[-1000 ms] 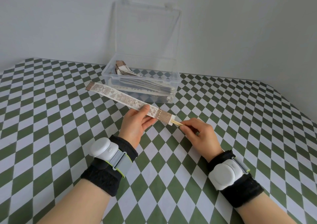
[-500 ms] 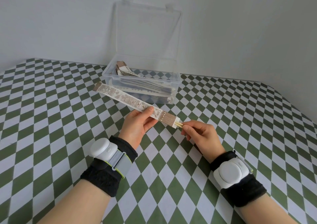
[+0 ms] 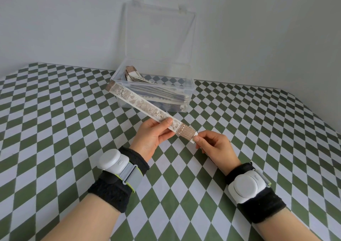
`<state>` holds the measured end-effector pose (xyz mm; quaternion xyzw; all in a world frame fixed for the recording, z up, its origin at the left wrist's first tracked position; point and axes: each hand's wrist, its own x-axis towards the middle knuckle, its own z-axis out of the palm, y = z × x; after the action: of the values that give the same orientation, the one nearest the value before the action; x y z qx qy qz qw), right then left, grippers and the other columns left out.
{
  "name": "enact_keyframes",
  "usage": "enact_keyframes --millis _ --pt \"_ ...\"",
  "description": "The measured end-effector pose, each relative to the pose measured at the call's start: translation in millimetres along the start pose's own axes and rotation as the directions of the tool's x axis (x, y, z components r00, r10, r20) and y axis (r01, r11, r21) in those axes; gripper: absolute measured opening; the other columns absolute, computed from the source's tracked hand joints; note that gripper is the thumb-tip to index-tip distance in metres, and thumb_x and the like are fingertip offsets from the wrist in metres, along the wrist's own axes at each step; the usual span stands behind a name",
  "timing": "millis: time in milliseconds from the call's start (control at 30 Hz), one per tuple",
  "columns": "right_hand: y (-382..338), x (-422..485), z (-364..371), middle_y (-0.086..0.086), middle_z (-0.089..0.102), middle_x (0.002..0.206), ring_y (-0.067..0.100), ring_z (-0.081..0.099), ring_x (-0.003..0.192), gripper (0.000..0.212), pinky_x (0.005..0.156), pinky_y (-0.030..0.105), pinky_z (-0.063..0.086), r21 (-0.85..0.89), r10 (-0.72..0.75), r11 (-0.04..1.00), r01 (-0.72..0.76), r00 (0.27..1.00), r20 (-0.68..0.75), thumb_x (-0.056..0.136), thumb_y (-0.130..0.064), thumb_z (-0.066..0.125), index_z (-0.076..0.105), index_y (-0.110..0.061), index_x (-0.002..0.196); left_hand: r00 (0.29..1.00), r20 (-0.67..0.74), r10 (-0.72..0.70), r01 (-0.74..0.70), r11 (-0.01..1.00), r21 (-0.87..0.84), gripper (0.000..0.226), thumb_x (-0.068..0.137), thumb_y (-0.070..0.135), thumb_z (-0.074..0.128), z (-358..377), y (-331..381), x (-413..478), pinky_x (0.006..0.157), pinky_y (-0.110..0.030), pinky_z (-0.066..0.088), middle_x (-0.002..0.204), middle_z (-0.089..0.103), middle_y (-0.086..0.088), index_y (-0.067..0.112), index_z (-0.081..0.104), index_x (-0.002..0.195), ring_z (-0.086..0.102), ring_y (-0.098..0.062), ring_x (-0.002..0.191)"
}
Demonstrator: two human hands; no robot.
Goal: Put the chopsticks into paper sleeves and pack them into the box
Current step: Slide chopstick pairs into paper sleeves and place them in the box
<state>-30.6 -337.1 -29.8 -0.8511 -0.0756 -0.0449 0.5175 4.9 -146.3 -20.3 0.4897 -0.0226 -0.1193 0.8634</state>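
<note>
A long printed paper sleeve [image 3: 140, 104] with brown patterned ends is held slanting above the table, its far end up-left by the box. My left hand [image 3: 152, 136] grips the sleeve near its lower end, thumb on top. My right hand [image 3: 215, 148] pinches the sleeve's open lower tip between thumb and forefinger. The chopsticks are hidden inside the sleeve; no wood shows. Behind stands a clear plastic box [image 3: 190, 87], lid up, holding several sleeved chopsticks [image 3: 158, 94].
The green-and-white checked tablecloth [image 3: 55, 130] covers the table, which meets a plain grey wall at the back. Both wrists wear black bands with white devices. The table's right edge runs diagonally at the far right.
My right hand pushed the chopsticks' exposed ends fully into the sleeve and now pinches its tip. The sleeve has shifted slightly right and toward the box.
</note>
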Motion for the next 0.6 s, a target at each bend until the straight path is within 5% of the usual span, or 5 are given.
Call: enact_keyframes --millis 233,333,600 --pt "-4 4 -2 0.0 0.065 0.094 0.008 0.061 0.079 0.014 0.07 0.018 0.051 0.127 0.087 0.987 -0.101 0.99 0.113 0.084 -0.027 0.059 0.058 -0.023 0.097 1.0 -0.024 0.001 -0.001 1.0 0.001 0.009 0.088 0.007 0.058 1 2 -1 0.065 -0.021 0.057 0.083 0.074 -0.002 0.011 0.064 0.093 0.071 -0.012 0.081" --pt "-8 9 -7 0.0 0.064 0.101 0.018 0.059 0.092 0.013 0.081 0.029 0.051 0.02 0.06 0.998 -0.062 0.993 0.105 0.087 -0.017 0.059 0.06 -0.025 0.097 0.999 -0.036 0.016 -0.014 0.999 0.045 0.01 0.087 0.008 0.059 0 0 -1 0.069 -0.023 0.058 0.087 0.074 -0.003 0.013 0.065 0.093 0.071 -0.015 0.084" --pt "-35 28 16 -0.009 0.066 0.081 0.001 0.057 0.07 0.008 0.062 0.011 0.046 -0.105 -0.034 0.994 0.033 0.999 -0.003 0.084 -0.018 0.064 0.064 -0.026 0.082 0.992 -0.113 0.05 -0.046 0.998 0.04 0.014 0.089 0.015 0.059 -3 0 3 0.076 -0.025 0.057 0.101 0.072 -0.008 0.014 0.064 0.103 0.069 -0.018 0.095"
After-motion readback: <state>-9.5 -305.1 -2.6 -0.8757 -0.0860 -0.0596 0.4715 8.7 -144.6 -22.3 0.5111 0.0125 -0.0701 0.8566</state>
